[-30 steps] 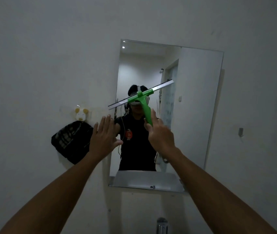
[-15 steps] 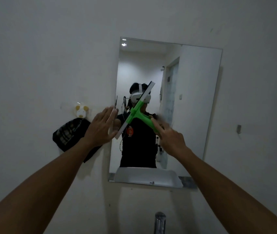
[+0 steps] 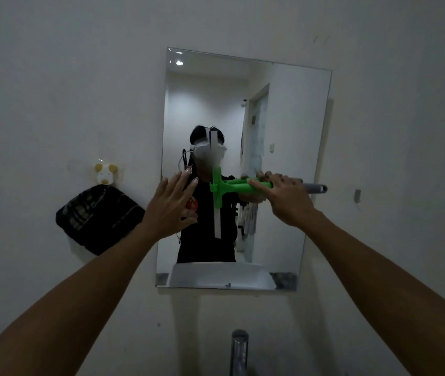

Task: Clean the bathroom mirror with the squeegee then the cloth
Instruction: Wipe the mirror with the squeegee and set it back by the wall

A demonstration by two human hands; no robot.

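Observation:
A rectangular mirror [image 3: 291, 126] hangs on the white wall in front of me. My right hand [image 3: 286, 198] grips the handle of a green squeegee [image 3: 228, 188], which lies level with its grey end pointing right. The squeegee's white blade stands upright in front of the middle of the glass. My left hand [image 3: 172, 206] is raised at the mirror's left edge, fingers spread, holding nothing. A dark checked cloth [image 3: 98, 219] hangs on the wall to the left of the mirror.
A small pig-shaped wall hook [image 3: 104, 172] holds the cloth. A chrome tap [image 3: 239, 351] rises at the bottom centre. A small bracket [image 3: 357, 195] sticks out of the wall right of the mirror. The mirror reflects a person, a basin and a doorway.
The squeegee has turned: its blade went from nearly level, through a slant, to upright, and the handle now points right. My right hand moved right. The view shifted downward a little.

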